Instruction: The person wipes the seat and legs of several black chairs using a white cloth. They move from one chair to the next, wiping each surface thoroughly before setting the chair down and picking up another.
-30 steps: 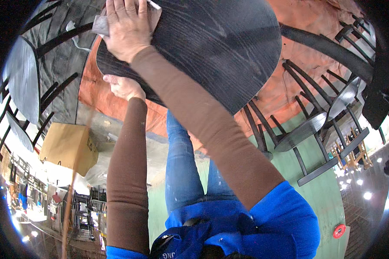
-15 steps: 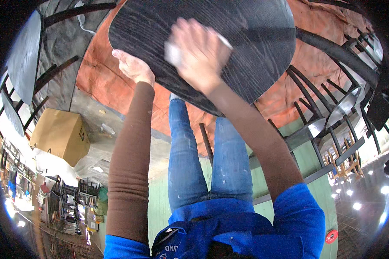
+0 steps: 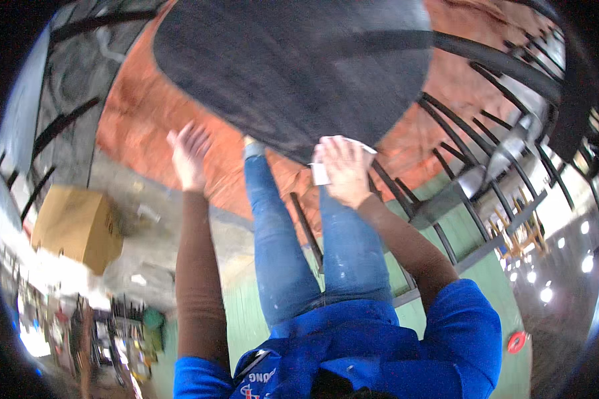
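Note:
In front of me is a dark, wood-grained chair seat (image 3: 279,73) with a rounded outline, a little smeared by motion. My right hand (image 3: 343,169) presses a folded white sheet (image 3: 321,175) against its near edge; whether the sheet is cloth or paper I cannot tell. Corners of the sheet stick out on both sides of the fingers. Off to the left, apart from the seat, my left hand (image 3: 191,153) hangs in the air with its fingers spread and nothing in it.
Orange-brown covering (image 3: 140,126) lies under the seat. A cardboard box (image 3: 76,223) stands at the left. Black chair frames with thin rods (image 3: 469,143) crowd the right side, and more dark legs (image 3: 66,126) jut in from the left. A red round object (image 3: 516,342) sits on the green floor.
My left hand has let go of the seat's edge and dropped lower. My right hand has slid the white sheet from mid-seat toward me to the near edge. The view has shifted slightly.

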Demonstrator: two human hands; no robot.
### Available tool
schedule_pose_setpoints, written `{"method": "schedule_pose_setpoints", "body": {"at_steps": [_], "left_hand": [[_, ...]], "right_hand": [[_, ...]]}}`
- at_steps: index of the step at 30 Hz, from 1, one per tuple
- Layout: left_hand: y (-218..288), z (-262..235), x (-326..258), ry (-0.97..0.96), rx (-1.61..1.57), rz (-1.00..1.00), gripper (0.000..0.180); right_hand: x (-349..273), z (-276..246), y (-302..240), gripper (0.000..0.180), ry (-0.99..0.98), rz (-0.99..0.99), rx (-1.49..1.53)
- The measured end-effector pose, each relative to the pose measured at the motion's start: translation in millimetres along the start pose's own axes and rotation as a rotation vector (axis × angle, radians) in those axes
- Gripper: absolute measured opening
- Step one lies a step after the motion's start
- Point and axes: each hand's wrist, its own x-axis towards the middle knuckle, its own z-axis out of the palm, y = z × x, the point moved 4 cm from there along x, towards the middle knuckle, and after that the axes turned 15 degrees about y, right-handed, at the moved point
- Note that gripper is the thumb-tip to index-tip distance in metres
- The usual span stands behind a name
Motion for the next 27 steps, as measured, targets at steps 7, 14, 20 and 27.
{"method": "schedule_pose_setpoints", "body": {"at_steps": [7, 14, 20, 27], "left_hand": [[-96.0, -90.3, -16.8, 0.074, 0.19, -0.291, 0.085], [-95.2, -75.6, 7.5, -0.01, 0.297, -0.27, 0.081], [-13.6, -34.2, -0.8, -0.088, 0.244, -0.078, 0.08], [99.2, 36.4, -44.3, -0.008, 0.17, 0.2, 0.065]], "right_hand": [[213.2, 69.4, -91.0, 0.036, 0.623, 0.088, 0.461], [186.0, 72.9, -100.3, 0.045, 0.777, -0.132, 0.0], [-26.3, 20.6, -14.4, 0.051, 0.343, -0.119, 0.307], [-232.1, -59.9, 138.4, 0.048, -0.468, 1.047, -0.249]]}}
